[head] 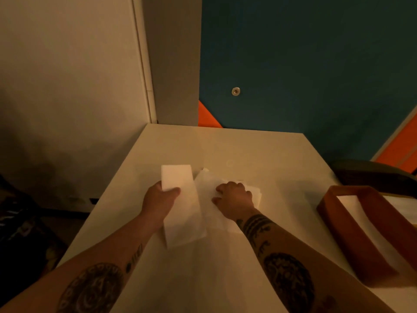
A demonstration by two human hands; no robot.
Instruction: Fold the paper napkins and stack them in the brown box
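My left hand [160,199] pinches a folded white napkin [182,213], a long strip lifted slightly off the white table [248,150] at its middle. Beside it to the right lies a loose pile of unfolded white napkins [208,199]; my right hand [234,197] rests on that pile with its fingers curled onto the paper. The brown box [325,206] stands at the table's right edge, open at the top, with white napkins [352,206] lying inside it.
A beige wall and a grey pillar [173,64] rise behind the table's far left corner. A dark blue wall [304,64] runs behind the far edge. A dark chair back [372,172] stands beyond the box. Dark objects fill the floor at the left.
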